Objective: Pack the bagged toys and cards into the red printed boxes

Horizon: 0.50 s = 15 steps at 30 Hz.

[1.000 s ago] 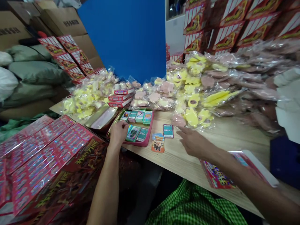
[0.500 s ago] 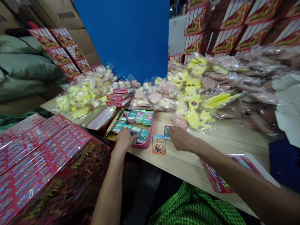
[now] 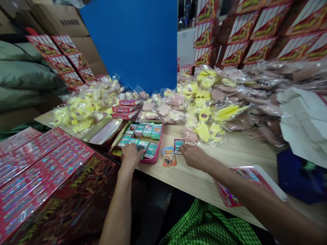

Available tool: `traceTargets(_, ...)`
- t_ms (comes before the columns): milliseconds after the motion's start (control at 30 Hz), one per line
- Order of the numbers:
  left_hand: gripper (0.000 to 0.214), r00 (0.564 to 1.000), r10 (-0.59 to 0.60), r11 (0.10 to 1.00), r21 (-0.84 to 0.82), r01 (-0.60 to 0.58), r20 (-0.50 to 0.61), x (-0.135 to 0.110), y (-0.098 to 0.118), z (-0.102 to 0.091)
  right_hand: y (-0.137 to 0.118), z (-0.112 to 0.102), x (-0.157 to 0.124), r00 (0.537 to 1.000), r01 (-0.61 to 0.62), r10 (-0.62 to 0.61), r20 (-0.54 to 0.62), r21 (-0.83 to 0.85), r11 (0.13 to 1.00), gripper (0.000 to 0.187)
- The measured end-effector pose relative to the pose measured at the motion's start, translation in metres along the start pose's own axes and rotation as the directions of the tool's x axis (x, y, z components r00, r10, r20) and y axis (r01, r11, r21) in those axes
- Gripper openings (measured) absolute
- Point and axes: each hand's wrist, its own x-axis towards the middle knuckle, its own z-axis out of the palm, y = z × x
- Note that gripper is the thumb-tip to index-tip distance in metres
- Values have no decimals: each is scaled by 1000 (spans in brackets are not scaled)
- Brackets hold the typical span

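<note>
"So, the left hand [image 3: 130, 156]?"
"Loosely curled, fingertips on cards [image 3: 150, 149] in the pink tin [image 3: 156, 157]; can't tell if it grips."
"Right hand [image 3: 194, 156]?"
"Open, at a teal card's [image 3: 178, 146] edge on the wooden table [image 3: 204, 183]."

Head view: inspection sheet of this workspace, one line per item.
Surface: light wooden table.
Things: pink-rimmed tin tray holding rows of cards; loose teal card and illustrated card on the table right of it.
Hands: left hand on the cards; right hand on the table beside the loose cards.
Clutter: bagged yellow and pink toys; small red boxes behind the tray.
Cables: nothing seen.
Surroundings: blue board, cardboard cartons, green sacks, stacked red boxes.
</note>
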Motion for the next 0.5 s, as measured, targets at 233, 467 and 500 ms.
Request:
traceTargets(233,46,1000,10,1000,14,-10,1,3,-3,3,-4,-10,-10,998,-4,6,-59,23,1000,33)
traceTargets(467,49,1000,7,1000,8,-7,12,6,-3,4,-66,10,-39,996,59,-51,-78,109,992,41)
traceTargets(500,49,1000,2,1000,7,-2,18,7,-4,5,-75,14,-41,996,59,-50,-78,118,991,45)
